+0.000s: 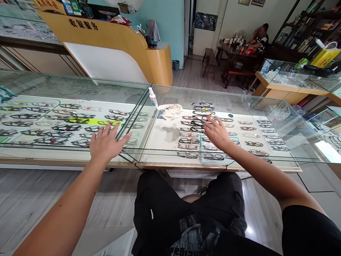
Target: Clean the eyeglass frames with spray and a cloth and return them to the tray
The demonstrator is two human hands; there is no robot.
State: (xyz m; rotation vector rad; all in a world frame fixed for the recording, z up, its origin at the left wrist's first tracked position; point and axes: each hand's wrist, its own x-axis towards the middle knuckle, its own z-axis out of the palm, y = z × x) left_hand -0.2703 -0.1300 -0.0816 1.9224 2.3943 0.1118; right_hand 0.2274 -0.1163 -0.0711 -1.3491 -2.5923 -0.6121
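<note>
My left hand (106, 141) lies palm down on the glass top of the display case, fingers spread, holding nothing. Farther right, my right hand (217, 132) has its fingers curled at the side of a pair of black-framed eyeglasses (197, 124); the fingertips are partly hidden. Just beyond it, more eyeglasses (202, 105) sit in a column. A white spray bottle (153, 97) stands upright on the glass, left of a crumpled cream cloth (171, 111).
Rows of eyeglasses (253, 143) lie under the glass of the display case (166, 165). Behind it stands a yellow-and-white counter (157, 65). A person (261, 39) sits at a dark table at the back right. Another glass case (297, 82) stands at right.
</note>
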